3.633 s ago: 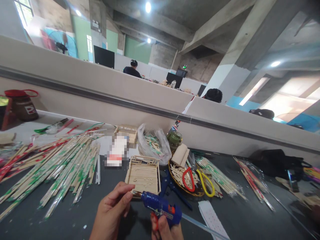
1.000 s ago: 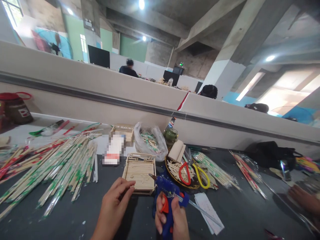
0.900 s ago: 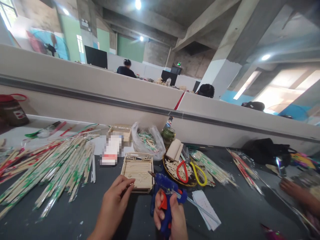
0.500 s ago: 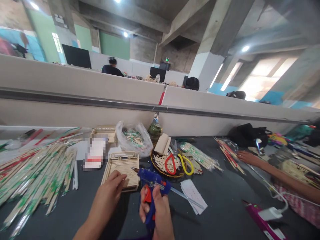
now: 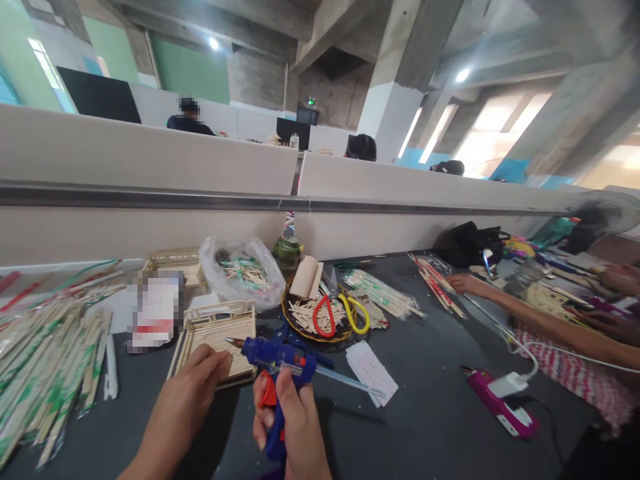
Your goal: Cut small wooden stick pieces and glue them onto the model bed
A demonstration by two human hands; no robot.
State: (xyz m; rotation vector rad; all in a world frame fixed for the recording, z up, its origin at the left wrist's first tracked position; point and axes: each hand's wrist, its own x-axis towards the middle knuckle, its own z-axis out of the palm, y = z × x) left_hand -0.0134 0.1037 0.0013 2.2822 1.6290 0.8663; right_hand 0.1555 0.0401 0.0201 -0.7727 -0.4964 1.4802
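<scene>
My right hand (image 5: 295, 413) is closed round the handle of a blue hot glue gun (image 5: 275, 357). Its nozzle points left, and a clear glue stick juts out of its back end. Just left of the nozzle, my left hand (image 5: 193, 383) hangs over the near side of a small structure built of wooden sticks (image 5: 217, 333), with a low railing along its far edge. The left fingertips are pressed together; anything between them is too small or hidden to make out. Behind it stands a second stick structure (image 5: 175, 260).
Wrapped chopsticks (image 5: 50, 367) cover the left side. Behind the glue gun are a plastic bag (image 5: 210, 257), a basket (image 5: 320, 339) of stick pieces and scissors (image 5: 357, 313). Folded paper (image 5: 373, 373) and a magenta power strip (image 5: 500, 403) lie rightward, near another person's arm (image 5: 530, 317).
The camera view has turned to the right, so the scene sits further left. Both hands keep nearly the same pose, the glue gun still held beside the stick structure.
</scene>
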